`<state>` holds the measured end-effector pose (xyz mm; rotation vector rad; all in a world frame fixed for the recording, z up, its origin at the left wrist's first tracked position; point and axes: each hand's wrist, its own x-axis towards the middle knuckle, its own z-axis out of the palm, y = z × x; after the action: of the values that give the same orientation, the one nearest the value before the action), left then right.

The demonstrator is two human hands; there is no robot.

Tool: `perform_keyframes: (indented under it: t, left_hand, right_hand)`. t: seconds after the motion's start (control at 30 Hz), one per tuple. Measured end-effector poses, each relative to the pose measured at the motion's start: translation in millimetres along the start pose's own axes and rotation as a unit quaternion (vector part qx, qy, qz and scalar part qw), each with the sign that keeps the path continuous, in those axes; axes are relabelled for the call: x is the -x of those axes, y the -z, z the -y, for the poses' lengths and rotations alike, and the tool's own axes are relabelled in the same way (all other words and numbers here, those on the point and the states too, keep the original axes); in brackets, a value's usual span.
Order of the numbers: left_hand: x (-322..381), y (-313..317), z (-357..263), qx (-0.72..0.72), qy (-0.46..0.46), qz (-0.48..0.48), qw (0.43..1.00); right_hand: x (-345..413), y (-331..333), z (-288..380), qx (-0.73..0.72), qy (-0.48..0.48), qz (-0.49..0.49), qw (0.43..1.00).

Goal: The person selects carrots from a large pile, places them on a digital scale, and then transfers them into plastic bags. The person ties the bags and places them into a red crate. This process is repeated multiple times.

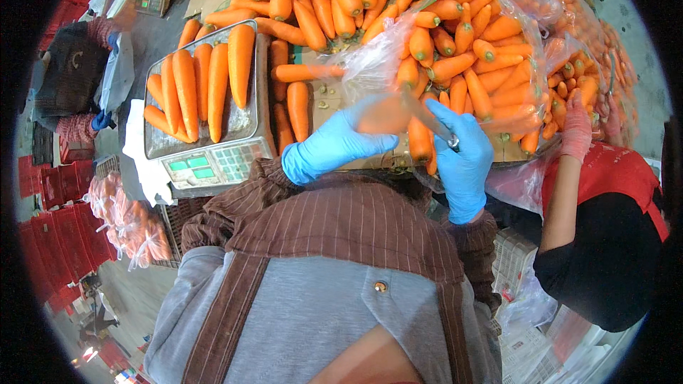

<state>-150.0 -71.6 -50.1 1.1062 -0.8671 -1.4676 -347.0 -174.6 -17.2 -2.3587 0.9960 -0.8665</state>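
My left hand (336, 141), in a blue glove, grips a carrot (380, 114) that is blurred by motion. In my right hand (464, 162), also gloved in blue, is a knife (435, 124); its blurred blade lies close to the carrot's right end. Just beyond both hands, a clear plastic bag (368, 72) lies with its right part full of carrots (479, 90). To the left stands a digital scale (213, 162) with several carrots (184, 96) on its metal tray (245, 125). Small cut carrot tops (323, 104) lie on the cardboard (341, 98).
A large heap of loose carrots (341, 2) covers the table's far side. At right, a co-worker's gloved hand (576, 125) touches bagged carrots. Another person (69, 72) handles a plastic bag (116, 74) at left. Packed bags of carrots (128, 218) and red crates (64, 234) lie lower left.
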Motion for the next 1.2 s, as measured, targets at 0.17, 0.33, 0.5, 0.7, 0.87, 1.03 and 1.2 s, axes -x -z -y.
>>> perform_keyframes:
  t: [0.17, 0.33, 0.5, 0.7, 0.87, 1.03, 1.2]
  left_hand:
    - [-4, 1, -4, -0.083, -0.002, -0.001, 0.997]
    - [1, -3, -8, -0.087, -0.002, -0.014, 0.996]
    - [4, -3, -33, -0.092, -0.151, -0.003, 0.984]
    - [-15, 5, -38, 0.315, -0.215, -0.085, 0.921]
    - [-3, -12, -20, 0.140, -0.212, -0.236, 0.938]
    - [15, -1, -14, 0.146, -0.130, -0.266, 0.944]
    - [38, 44, -8, 0.181, -0.110, -0.186, 0.960]
  right_hand:
    - [0, -1, 0, 0.027, 0.040, 0.028, 0.998]
    - [7, 0, -7, 0.003, 0.016, 0.054, 0.998]
    - [3, 6, -25, 0.078, -0.167, 0.086, 0.979]
    - [22, -13, 18, -0.447, -0.279, 0.271, 0.806]
    - [18, -51, 44, -0.360, -0.290, 0.202, 0.864]
    - [12, -60, 44, -0.391, -0.315, 0.232, 0.833]
    - [12, -53, 47, -0.388, -0.198, 0.342, 0.833]
